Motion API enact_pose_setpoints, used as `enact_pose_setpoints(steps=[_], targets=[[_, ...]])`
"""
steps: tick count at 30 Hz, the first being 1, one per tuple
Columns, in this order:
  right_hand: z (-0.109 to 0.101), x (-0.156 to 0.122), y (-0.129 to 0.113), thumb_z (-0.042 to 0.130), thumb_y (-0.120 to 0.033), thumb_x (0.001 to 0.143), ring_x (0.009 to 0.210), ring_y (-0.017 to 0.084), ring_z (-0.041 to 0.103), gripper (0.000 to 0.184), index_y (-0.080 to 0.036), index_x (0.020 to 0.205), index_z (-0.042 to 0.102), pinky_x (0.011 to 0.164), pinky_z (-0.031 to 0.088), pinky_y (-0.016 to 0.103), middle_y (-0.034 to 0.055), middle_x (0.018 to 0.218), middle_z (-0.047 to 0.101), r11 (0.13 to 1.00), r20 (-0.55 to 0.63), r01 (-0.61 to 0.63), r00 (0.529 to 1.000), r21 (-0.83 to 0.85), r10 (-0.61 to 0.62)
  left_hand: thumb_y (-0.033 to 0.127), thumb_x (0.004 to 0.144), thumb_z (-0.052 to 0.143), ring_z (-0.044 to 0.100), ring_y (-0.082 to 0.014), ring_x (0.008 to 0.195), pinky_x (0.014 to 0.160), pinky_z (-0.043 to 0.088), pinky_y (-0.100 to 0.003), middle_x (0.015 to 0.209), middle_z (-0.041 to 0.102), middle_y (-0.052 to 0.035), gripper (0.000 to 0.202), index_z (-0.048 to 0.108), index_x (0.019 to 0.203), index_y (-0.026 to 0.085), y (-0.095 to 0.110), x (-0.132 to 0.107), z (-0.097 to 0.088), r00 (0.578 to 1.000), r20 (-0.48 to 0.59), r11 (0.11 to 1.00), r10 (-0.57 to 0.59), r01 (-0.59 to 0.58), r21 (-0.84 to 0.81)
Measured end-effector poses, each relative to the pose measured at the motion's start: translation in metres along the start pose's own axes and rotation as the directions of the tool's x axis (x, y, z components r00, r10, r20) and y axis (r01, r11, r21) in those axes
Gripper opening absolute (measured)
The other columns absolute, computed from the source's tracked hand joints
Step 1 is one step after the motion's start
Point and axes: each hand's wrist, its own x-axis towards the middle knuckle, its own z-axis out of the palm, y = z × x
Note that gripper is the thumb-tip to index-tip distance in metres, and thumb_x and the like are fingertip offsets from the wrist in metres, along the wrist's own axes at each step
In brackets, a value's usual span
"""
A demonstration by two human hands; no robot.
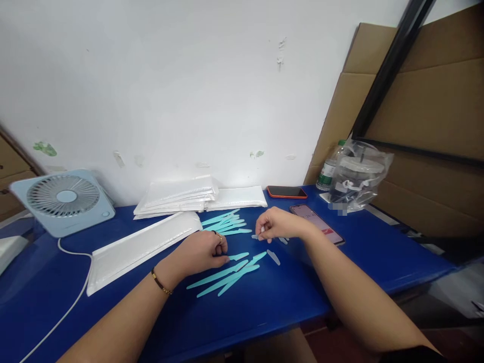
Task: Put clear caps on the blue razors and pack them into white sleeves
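My left hand (206,250), with a ring and a bracelet, is closed around a turquoise eyebrow razor (238,256) whose blade end points right. To the right of it, my right hand (270,224) pinches a small clear blade cap (254,236), apart from the razor. Just in front of my left hand, several more eyebrow razors (223,275) lie loosely crossed on the blue table. A larger bunch of razors (229,222) lies behind that hand. One loose clear cap (273,257) rests below my right hand, and other caps (284,241) are partly hidden by the right wrist.
A white padded envelope (143,247) lies at the left, with stacked envelopes (174,194) by the wall. A blue fan (66,199) and its cable occupy the far left. Two phones (286,192) (319,224), a bottle (328,171) and a bagged cup (357,176) stand or lie right.
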Motion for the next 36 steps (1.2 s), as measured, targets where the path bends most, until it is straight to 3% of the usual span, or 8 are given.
enact_pose_setpoints(steps=[2, 9, 16, 25, 28, 33, 34, 36], targets=[[0.001, 0.001, 0.001, 0.064, -0.028, 0.069, 0.059, 0.014, 0.065, 0.018, -0.015, 0.081, 0.069, 0.053, 0.047, 0.020, 0.0018, 0.063, 0.067, 1.000, -0.001, 0.004, 1.000, 0.018, -0.004, 0.038, 0.072, 0.058, 0.051, -0.0125, 0.062, 0.053, 0.031, -0.023, 0.069, 0.061, 0.0019, 0.017, 0.062, 0.076, 0.022, -0.002, 0.000, 0.001, 0.999, 0.014, 0.999, 0.040, -0.040, -0.005], [0.003, 0.003, 0.002, 0.066, -0.028, 0.067, 0.060, 0.015, 0.066, 0.017, -0.015, 0.078, 0.069, 0.054, 0.048, 0.020, 0.0009, 0.063, 0.067, 0.999, -0.008, 0.022, 1.000, 0.026, -0.022, 0.017, 0.071, 0.048, 0.048, -0.0116, 0.054, 0.052, 0.029, -0.025, 0.062, 0.060, 0.0015, 0.015, 0.062, 0.068, 0.021, -0.002, 0.003, 0.009, 0.997, -0.063, 0.993, 0.047, -0.039, 0.110], [0.009, 0.006, -0.003, 0.063, -0.024, 0.069, 0.060, 0.014, 0.066, 0.016, -0.015, 0.080, 0.070, 0.049, 0.044, 0.017, 0.0021, 0.065, 0.069, 0.999, 0.020, 0.041, 0.999, 0.017, -0.041, 0.019, 0.072, 0.046, 0.049, -0.0114, 0.056, 0.053, 0.030, -0.023, 0.064, 0.061, 0.0014, 0.014, 0.060, 0.067, 0.020, -0.004, 0.006, 0.007, 0.992, -0.111, 0.997, 0.051, -0.044, 0.070], [0.019, 0.009, -0.011, 0.063, -0.024, 0.070, 0.060, 0.014, 0.066, 0.017, -0.014, 0.082, 0.069, 0.056, 0.049, 0.020, 0.0020, 0.066, 0.068, 0.991, 0.022, 0.108, 0.994, 0.079, -0.110, 0.019, 0.075, 0.047, 0.052, -0.0118, 0.059, 0.055, 0.032, -0.023, 0.066, 0.061, 0.0008, 0.015, 0.061, 0.071, 0.020, 0.001, 0.007, 0.009, 0.991, -0.117, 0.997, 0.062, -0.056, 0.048], [0.027, 0.017, -0.012, 0.062, -0.024, 0.071, 0.059, 0.014, 0.065, 0.015, -0.014, 0.082, 0.068, 0.055, 0.047, 0.019, 0.0013, 0.062, 0.066, 0.987, -0.059, 0.148, 0.988, 0.057, -0.144, 0.019, 0.080, 0.043, 0.055, -0.0137, 0.065, 0.059, 0.036, -0.024, 0.072, 0.063, -0.0021, 0.020, 0.062, 0.073, 0.019, -0.002, 0.010, 0.009, 0.983, -0.170, 0.995, 0.066, -0.052, 0.087], [0.025, 0.023, -0.008, 0.057, -0.019, 0.074, 0.063, 0.012, 0.062, 0.016, -0.015, 0.086, 0.067, 0.060, 0.044, 0.020, 0.0024, 0.068, 0.067, 0.992, -0.363, 0.086, 0.925, -0.093, -0.114, 0.025, 0.084, 0.045, 0.055, -0.0186, 0.092, 0.080, 0.040, -0.029, 0.098, 0.063, -0.0057, 0.023, 0.060, 0.100, 0.018, -0.010, 0.010, 0.004, 0.933, -0.359, 0.999, -0.013, 0.023, 0.025], [0.021, 0.020, -0.008, 0.059, -0.021, 0.073, 0.063, 0.012, 0.061, 0.015, -0.016, 0.084, 0.067, 0.059, 0.043, 0.020, 0.0023, 0.069, 0.066, 0.989, -0.374, 0.056, 0.922, -0.136, -0.104, 0.029, 0.083, 0.049, 0.056, -0.0180, 0.090, 0.078, 0.041, -0.028, 0.097, 0.063, -0.0048, 0.023, 0.059, 0.100, 0.019, -0.010, 0.008, 0.002, 0.943, -0.332, 0.999, -0.036, 0.030, -0.022], [0.010, 0.009, -0.009, 0.063, -0.028, 0.071, 0.058, 0.011, 0.059, 0.015, -0.016, 0.078, 0.066, 0.054, 0.041, 0.020, 0.0014, 0.067, 0.065, 0.982, -0.278, -0.003, 0.959, -0.190, -0.051, 0.037, 0.079, 0.055, 0.057, -0.0151, 0.077, 0.067, 0.042, -0.025, 0.085, 0.063, -0.0013, 0.022, 0.061, 0.092, 0.021, -0.008, 0.003, -0.003, 0.986, -0.163, 0.992, -0.045, 0.025, -0.123]])
